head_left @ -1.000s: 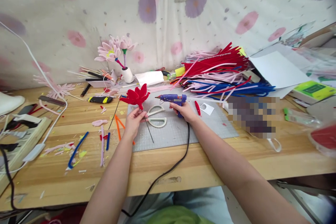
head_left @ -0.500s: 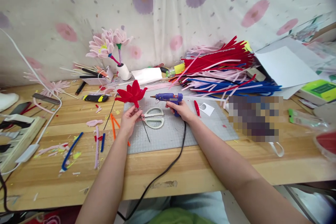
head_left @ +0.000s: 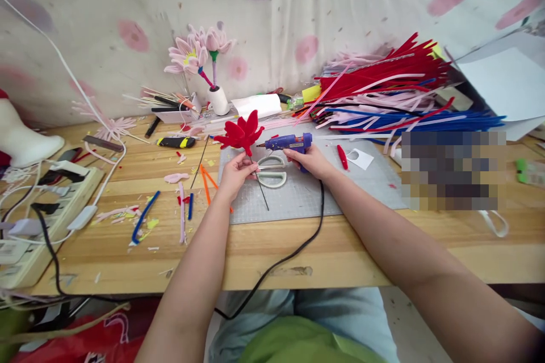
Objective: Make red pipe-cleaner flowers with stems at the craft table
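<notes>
Two hands, left hand (head_left: 235,174) pinching red flower (head_left: 239,133)

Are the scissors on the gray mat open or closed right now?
Cannot tell for sure. The scissors lie flat on the gray mat showing only their white handles; the left hand hides the blades.

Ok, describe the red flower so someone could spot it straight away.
On the wooden table, find the grey cutting mat. At its far left corner, the left hand holds the red flower by a thin dark stem. The other flowers are pink.
</notes>
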{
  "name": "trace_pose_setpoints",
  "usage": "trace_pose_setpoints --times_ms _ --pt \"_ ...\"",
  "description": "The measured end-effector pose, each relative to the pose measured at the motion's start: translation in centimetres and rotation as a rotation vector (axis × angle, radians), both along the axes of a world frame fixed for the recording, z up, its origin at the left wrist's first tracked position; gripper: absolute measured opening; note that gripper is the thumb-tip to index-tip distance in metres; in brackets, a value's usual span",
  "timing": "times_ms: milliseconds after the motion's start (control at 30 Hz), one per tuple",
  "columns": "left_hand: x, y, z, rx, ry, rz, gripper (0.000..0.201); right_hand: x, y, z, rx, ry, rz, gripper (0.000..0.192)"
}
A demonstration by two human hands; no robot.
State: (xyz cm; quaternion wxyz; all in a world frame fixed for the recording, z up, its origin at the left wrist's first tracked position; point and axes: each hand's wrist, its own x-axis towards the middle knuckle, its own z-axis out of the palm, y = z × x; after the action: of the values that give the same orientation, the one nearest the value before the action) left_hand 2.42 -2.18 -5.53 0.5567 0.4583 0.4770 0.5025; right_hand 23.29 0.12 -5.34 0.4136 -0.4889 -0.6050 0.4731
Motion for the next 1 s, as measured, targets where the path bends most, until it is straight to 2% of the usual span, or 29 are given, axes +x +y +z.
trace_pose_setpoints --times_ms 300,633,1000 --pt "0.2 0.1 -0.1 0.011 -0.013 -0.028 0.045 -0.7 -0.6 0.5 0.024 -0.047 -0.023 0.049" --pt "0.3 0.0 0.1 -0.011 0.012 -0.022 0.051 -1.2 -0.7 1.1 0.054 -0.042 -0.004 0.042" --pt "0.4 -0.1 0.4 -0.015 0.025 -0.034 0.052 -1.3 -0.2 0.5 0.119 -0.049 -0.001 0.040"
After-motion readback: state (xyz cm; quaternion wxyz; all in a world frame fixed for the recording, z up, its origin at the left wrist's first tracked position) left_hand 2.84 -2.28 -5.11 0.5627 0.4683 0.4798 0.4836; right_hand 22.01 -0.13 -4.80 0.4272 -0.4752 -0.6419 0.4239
